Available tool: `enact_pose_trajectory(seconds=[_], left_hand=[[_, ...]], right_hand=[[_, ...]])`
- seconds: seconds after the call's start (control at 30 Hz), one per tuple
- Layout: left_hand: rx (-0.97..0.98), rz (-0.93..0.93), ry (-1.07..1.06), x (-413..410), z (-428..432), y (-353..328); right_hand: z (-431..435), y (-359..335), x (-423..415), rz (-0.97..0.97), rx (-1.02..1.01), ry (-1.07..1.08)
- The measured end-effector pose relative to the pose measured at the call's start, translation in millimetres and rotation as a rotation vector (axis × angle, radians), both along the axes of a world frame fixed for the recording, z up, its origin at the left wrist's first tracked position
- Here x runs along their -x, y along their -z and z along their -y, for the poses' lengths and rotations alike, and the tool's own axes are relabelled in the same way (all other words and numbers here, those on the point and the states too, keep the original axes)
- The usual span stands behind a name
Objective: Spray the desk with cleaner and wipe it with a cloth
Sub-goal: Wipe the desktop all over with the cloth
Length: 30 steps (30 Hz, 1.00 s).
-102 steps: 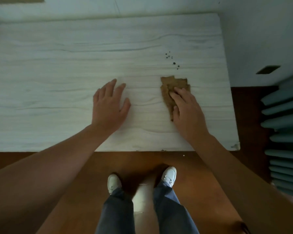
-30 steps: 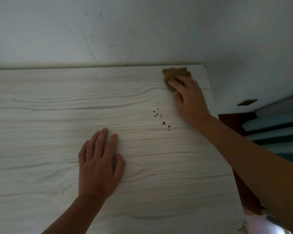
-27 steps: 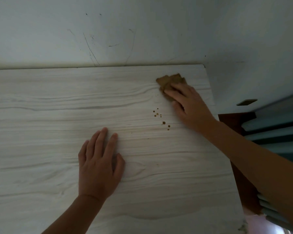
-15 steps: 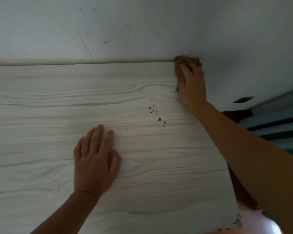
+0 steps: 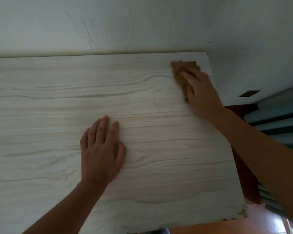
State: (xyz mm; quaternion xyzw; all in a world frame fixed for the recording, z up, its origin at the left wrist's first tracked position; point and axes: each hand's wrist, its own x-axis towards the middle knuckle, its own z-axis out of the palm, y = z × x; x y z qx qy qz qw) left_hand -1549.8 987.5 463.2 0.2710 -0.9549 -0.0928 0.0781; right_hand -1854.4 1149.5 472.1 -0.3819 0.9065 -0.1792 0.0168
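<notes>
While right hand [image 5: 201, 88] presses cloth [image 5: 179, 71] flat upper right, left hand [image 5: 100, 152] splayed empty on desk [image 5: 41, 115]: overlap strokes, keep even pressure.

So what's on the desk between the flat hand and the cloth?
Nothing: in the head view only bare desk lies between the left hand and the cloth.
</notes>
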Motion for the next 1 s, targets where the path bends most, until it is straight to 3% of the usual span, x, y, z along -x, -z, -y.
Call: enact_pose_trajectory(seconds=[0.07,0.13,0.33,0.43,0.67,0.8,0.87,1.0], left_hand=[[0.003,0.001,0.0,-1,0,0],[0.009,-0.003,0.002,-1,0,0],[0.014,-0.021,-0.001,-2,0,1],[0.006,-0.014,0.002,-2,0,1],[0.002,-0.025,-0.008,-1,-1,0],[0.005,-0.029,-0.005,-1,-1,1],[0.008,-0.032,-0.005,-1,-1,0],[0.01,-0.036,-0.007,-1,-2,0]], right_hand=[[32,2,5,0.026,0.028,0.174],[61,5,-9,0.015,0.031,0.2],[39,14,-132,-0.002,0.041,-0.3],[-11,5,-146,0.008,-0.027,-0.404],[-2,1,-28,-0.019,-0.024,0.016],[48,3,-23,0.017,0.03,0.303],[61,6,-55,0.006,0.06,0.235],[28,11,-147,0.011,0.053,-0.134]])
